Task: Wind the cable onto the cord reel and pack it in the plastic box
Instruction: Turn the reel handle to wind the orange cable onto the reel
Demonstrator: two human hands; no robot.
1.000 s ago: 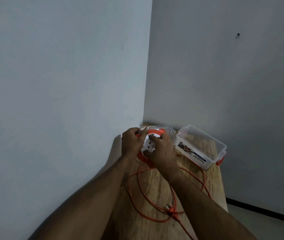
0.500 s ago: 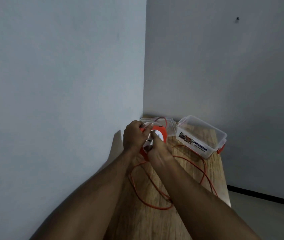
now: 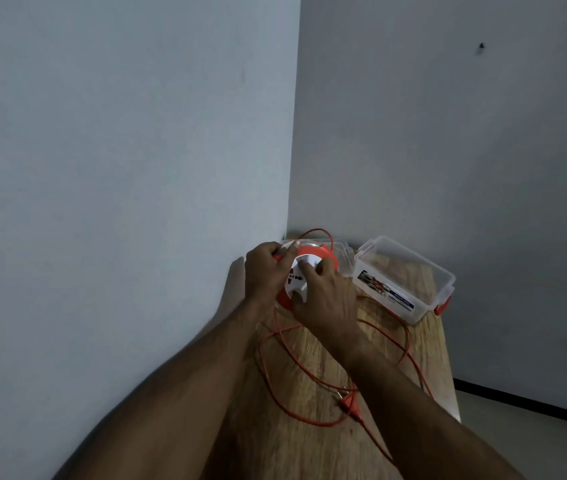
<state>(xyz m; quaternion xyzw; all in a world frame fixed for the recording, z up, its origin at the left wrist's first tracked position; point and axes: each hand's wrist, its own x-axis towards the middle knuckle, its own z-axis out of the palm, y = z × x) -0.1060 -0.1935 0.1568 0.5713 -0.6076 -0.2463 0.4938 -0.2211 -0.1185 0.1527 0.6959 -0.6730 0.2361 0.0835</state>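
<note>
Cable (image 3: 277, 355) first: thin, orange and floppy, and most of it lies in loose loops on the wooden table (image 3: 313, 455) with the plug (image 3: 348, 403) resting near my right forearm. I'd judge it light and springy, the kind that kinks and tangles if pulled fast. I've got the cord reel (image 3: 313, 258) lifted off the table near the wall corner. My left hand (image 3: 263, 271) grips its orange rim, fingers curled round the edge. My right hand (image 3: 327, 299) lies over the white socket face, fingers curled on it, apparently to turn it. Hard, smooth plastic, so the rim looks the safest hold. Just to the right, the plastic box (image 3: 410, 271) sits open on the table, its lid (image 3: 344, 252) behind the reel.
</note>
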